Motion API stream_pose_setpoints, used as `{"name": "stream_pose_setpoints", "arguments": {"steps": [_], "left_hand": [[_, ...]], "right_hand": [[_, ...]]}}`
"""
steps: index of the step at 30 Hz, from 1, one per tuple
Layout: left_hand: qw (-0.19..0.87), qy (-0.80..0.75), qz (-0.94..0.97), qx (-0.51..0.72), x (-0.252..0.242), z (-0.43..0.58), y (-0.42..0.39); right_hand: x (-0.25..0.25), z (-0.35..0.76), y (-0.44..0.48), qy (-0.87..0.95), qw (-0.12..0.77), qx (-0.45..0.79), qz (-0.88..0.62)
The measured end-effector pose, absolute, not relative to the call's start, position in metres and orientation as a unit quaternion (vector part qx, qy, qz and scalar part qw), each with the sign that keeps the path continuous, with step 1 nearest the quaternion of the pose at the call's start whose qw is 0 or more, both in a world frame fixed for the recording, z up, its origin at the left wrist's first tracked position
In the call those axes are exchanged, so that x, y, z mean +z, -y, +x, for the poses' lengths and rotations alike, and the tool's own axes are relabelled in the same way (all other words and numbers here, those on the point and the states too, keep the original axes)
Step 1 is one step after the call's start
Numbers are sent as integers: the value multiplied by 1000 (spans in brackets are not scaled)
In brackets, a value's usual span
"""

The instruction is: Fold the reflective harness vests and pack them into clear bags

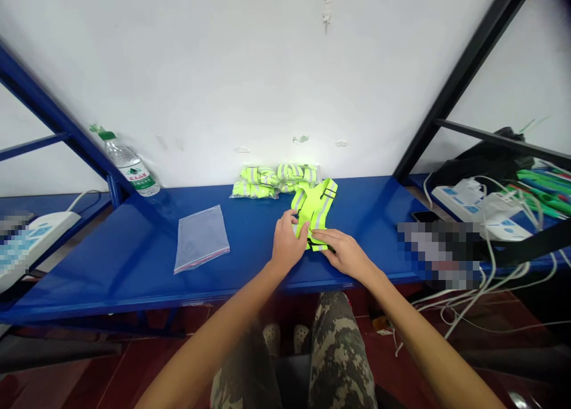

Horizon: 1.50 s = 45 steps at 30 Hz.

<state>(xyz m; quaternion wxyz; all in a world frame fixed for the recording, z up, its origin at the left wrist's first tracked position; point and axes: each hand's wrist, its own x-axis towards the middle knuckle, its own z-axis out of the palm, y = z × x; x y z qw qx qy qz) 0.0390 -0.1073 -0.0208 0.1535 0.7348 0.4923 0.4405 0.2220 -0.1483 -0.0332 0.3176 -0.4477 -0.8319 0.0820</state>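
A neon-yellow reflective vest point(317, 210) with silver stripes and black edging lies on the blue table, straps pointing to the wall. My left hand point(288, 242) is at its left lower side, fingers bent over the fabric and thumb pressed near the middle. At the lower right edge, my right hand point(341, 251) has its fingers together over the fabric and its thumb by the bottom. Both hands grip the vest; the parts under them are hidden. Left of them lies a flat clear zip bag point(202, 239) with a red seal line.
Several bagged yellow vests point(254, 183) are stacked against the wall. A water bottle point(134, 168) with a green cap stands at the left on the blue table point(134, 254). Power strips point(486, 210), a phone point(426, 217) and loose white cables point(491, 278) crowd the right side.
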Motion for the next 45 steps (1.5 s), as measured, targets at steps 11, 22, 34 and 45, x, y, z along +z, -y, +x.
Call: {"name": "stream_pose_setpoints", "arguments": {"steps": [11,22,34,45], "left_hand": [[20,-386,886,257,-11,21,112],[109,-468,840,252,-9,27,89],[105,-458,819,329,-22,27,82],[153,-484,792,339,-15,27,71]], "right_hand": [[-36,231,130,749,387,204,-499],[-33,221,125,711,412,200,-534],[-32,213,115,751,400,23,-524],[-27,219,133,846,287,4,-449]]}}
